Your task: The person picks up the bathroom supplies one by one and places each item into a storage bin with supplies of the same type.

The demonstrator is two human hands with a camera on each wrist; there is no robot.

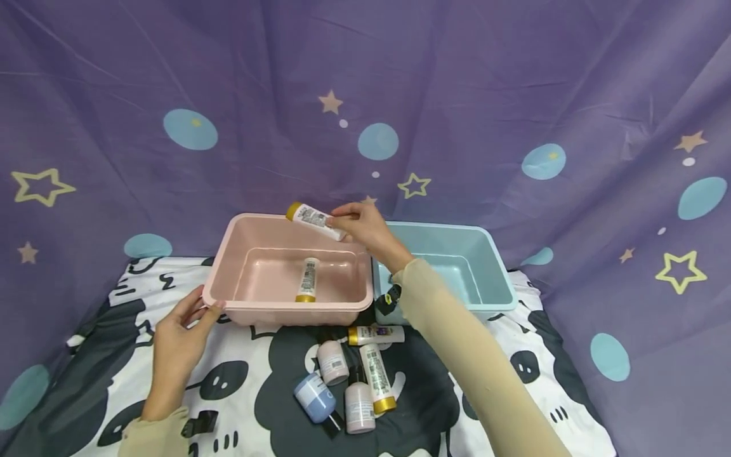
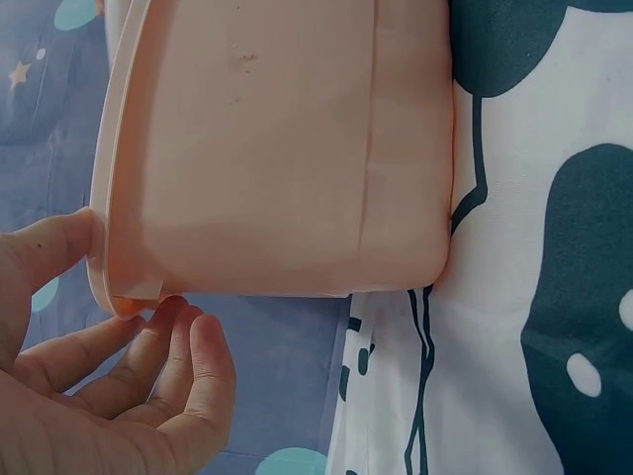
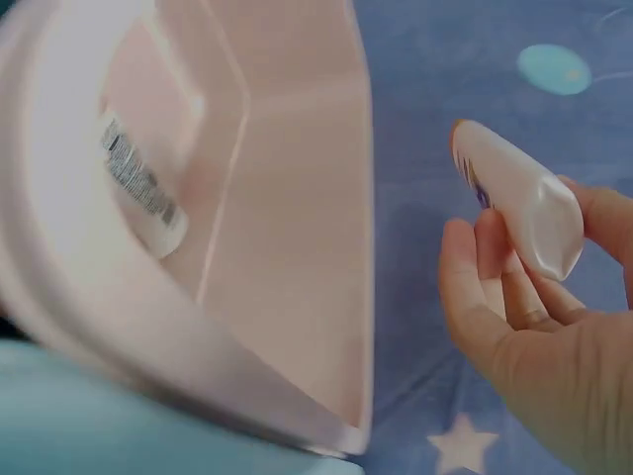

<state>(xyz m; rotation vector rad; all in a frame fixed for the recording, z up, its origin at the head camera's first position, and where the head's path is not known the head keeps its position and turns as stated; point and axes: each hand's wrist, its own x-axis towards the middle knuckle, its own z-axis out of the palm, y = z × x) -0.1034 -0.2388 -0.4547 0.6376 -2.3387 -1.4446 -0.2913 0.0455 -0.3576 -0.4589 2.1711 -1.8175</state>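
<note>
Near the far rim of the pink bin, my right hand pinches a white tube, its gold cap to the left. My left hand grips the bin's near left corner. 1 other tube lies inside; on the near side, 2 more tubes lie beside 3 bottles, the blue bin standing right

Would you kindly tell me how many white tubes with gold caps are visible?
4: one tube in the right hand, one inside the pink bin, two on the cloth beside the bottles. The right sleeve may hide others.
</note>
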